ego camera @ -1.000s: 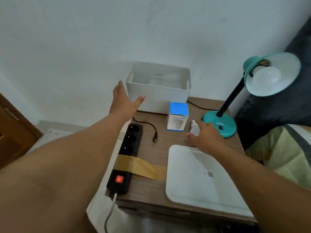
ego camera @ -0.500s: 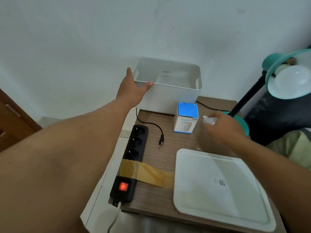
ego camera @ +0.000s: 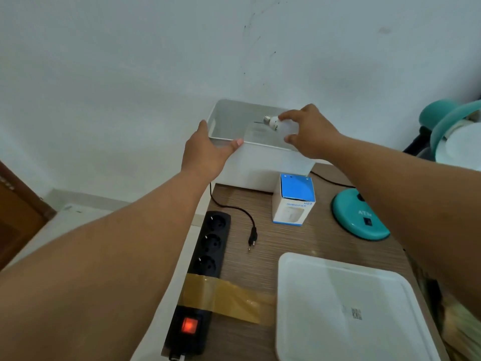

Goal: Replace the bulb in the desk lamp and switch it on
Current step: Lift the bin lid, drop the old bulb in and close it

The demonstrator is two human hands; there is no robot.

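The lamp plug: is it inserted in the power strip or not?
Not inserted. The lamp plug lies loose on the table, beside the power strip.

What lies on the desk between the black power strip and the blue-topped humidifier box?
In the head view, only the lamp's unplugged plug and its black cord lie between the power strip and the humidifier box.
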